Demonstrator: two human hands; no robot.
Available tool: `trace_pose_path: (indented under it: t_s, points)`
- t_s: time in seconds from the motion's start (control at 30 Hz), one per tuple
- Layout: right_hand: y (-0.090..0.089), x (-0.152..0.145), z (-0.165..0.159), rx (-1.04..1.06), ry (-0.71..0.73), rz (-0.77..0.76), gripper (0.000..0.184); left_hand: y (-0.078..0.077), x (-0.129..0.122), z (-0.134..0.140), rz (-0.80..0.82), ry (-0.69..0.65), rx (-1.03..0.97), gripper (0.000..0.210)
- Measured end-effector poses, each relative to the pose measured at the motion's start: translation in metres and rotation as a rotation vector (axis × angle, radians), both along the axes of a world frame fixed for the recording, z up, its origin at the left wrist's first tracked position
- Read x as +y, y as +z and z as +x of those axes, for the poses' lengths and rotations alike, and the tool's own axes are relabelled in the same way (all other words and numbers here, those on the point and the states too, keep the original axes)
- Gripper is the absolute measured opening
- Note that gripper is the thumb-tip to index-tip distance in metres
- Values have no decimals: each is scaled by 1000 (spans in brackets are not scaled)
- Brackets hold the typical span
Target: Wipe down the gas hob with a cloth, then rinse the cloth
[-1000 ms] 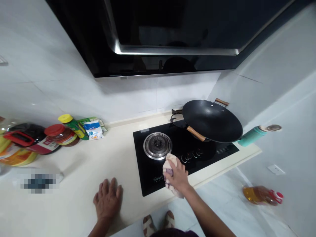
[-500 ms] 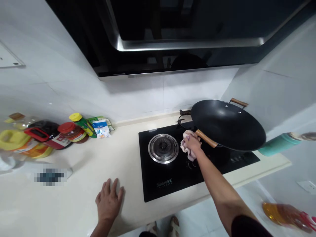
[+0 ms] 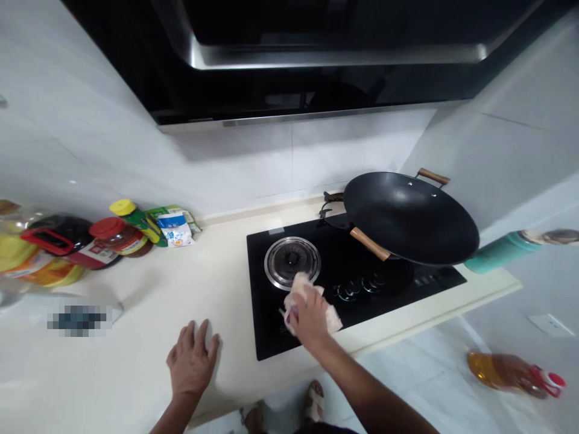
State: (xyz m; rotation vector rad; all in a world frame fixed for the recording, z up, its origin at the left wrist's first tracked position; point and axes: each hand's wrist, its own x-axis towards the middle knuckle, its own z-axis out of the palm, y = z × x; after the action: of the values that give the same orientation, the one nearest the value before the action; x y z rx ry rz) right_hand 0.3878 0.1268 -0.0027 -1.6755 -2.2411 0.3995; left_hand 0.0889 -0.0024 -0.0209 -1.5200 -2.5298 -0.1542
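Observation:
My right hand [image 3: 310,318] is closed on a pale pink cloth [image 3: 333,319], pressed against the front of the black glass cooktop [image 3: 266,340]. Just behind the cloth is the round left burner [image 3: 292,263] with its metal ring. Two control knobs [image 3: 360,287] show to the right of the cloth. My left hand [image 3: 192,361] lies with spread fingers on the cream countertop [image 3: 217,289], left of the cooktop, holding nothing. A big black wok [image 3: 411,217] with wooden handles rests tilted over the right side of the cooktop.
Against the wall at left stand a red-lidded jar [image 3: 122,236], a dark bottle with a red handle [image 3: 72,241], a yellow-capped bottle [image 3: 138,220] and a white-blue packet [image 3: 176,229]. A teal cylinder [image 3: 502,252] is at right. The range hood [image 3: 316,90] overhangs. An oil bottle [image 3: 511,374] is on the floor.
My right hand has moved the cloth left and toward me, from beside the wok handle to the cooktop's front, uncovering the knobs. My left hand stays on the countertop. The view has shifted slightly.

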Motion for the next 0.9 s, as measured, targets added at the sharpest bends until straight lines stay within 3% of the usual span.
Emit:
trace_pose_path:
  t_s: [0.13,0.17,0.23,0.43,0.53,0.63,0.73,0.8,0.9]
  points:
    - [-7,-39,7,56,355,-47,46,3,0,-1,-30,-6,5,54]
    - [-8,-38,14,72,388,-45,45,3,1,-1,-35,-6,5,54]
    - [-10,-26,29,82,321,-28,41,4,1,-1,-38,-3,8,55]
    - [-7,46,53,71,-216,124,37,2,1,0,-12,-2,2,55]
    - [8,96,42,58,-350,45,48,0,0,-2,0,0,-6,55]
    - [26,158,31,2,-336,-66,56,-2,0,-4,4,-2,-13,57]
    - [37,215,32,-29,-234,-107,52,-4,0,-6,-6,3,-25,60]
    - [38,241,40,-52,-158,-129,51,-4,1,-7,-9,10,-34,61]
    - [36,258,61,-77,-82,-157,51,-2,1,-6,-11,13,-45,62]
